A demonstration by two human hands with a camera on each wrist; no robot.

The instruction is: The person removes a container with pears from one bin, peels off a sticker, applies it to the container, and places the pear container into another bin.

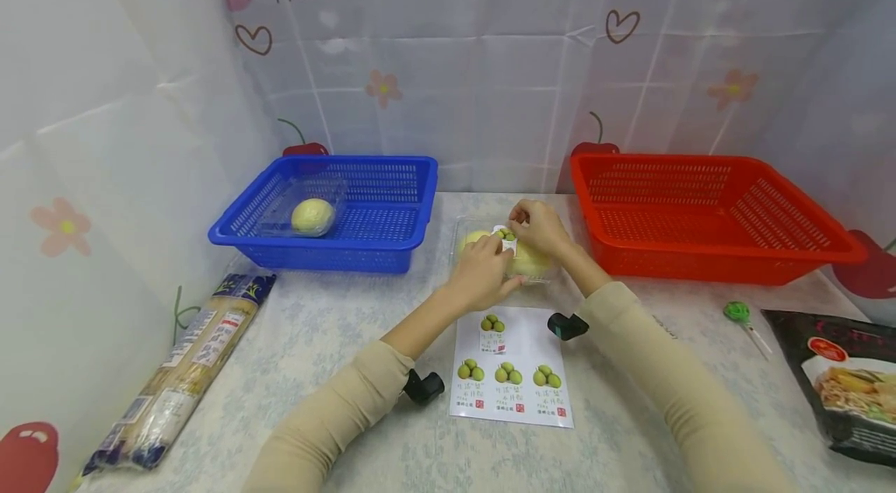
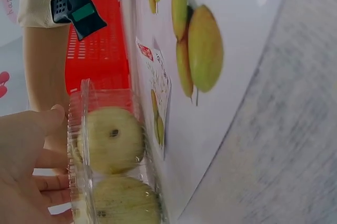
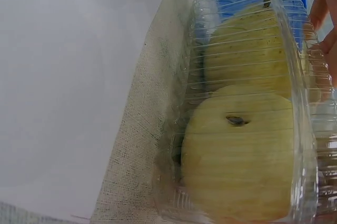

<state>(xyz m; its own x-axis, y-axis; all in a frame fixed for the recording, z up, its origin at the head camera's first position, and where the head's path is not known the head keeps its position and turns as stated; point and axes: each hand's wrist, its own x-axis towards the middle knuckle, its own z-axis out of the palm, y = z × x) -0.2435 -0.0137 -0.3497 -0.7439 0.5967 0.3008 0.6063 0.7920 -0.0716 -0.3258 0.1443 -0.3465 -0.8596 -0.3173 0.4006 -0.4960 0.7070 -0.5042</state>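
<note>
"Cream sleeves (image 1: 336, 415) are spanning the near edge of the tabletop (image 1: 266, 353). What are the hands doing?"

"Both are working at a clear plastic box (image 2: 108, 97), which is sitting toward the far edge, about midway between the corners. Pale, round fruit (image 1: 532, 261) is filling it."

"Is the left hand (image 1: 483, 271) gripping anything?"

"Its fingers are lying loosely bent and spread, touching the box's top beside a small fruit-printed label (image 1: 509, 246). They aren't closing round anything."

"And the right hand (image 1: 542, 229)?"

"Its thumb and forefinger are meeting the label's far side. Whether they are pinching or pressing it, one cannot tell."

"What is lying nearer?"

"A white sheet (image 1: 518, 400) with printed fruit pictures is stretching from the box toward the near edge."

"And around them?"

"Toward the far left corner, a blue basket (image 1: 329, 246) is holding another clear box (image 1: 336, 190) with one pale, round fruit inside. A red basket (image 1: 714, 263) is standing toward the far right corner. Along the left edge, a long noodle packet (image 1: 189, 368) is lying aslant; near the right edge, a green lollipop (image 1: 736, 312) is lying beside a black packet (image 1: 840, 376)."
</note>
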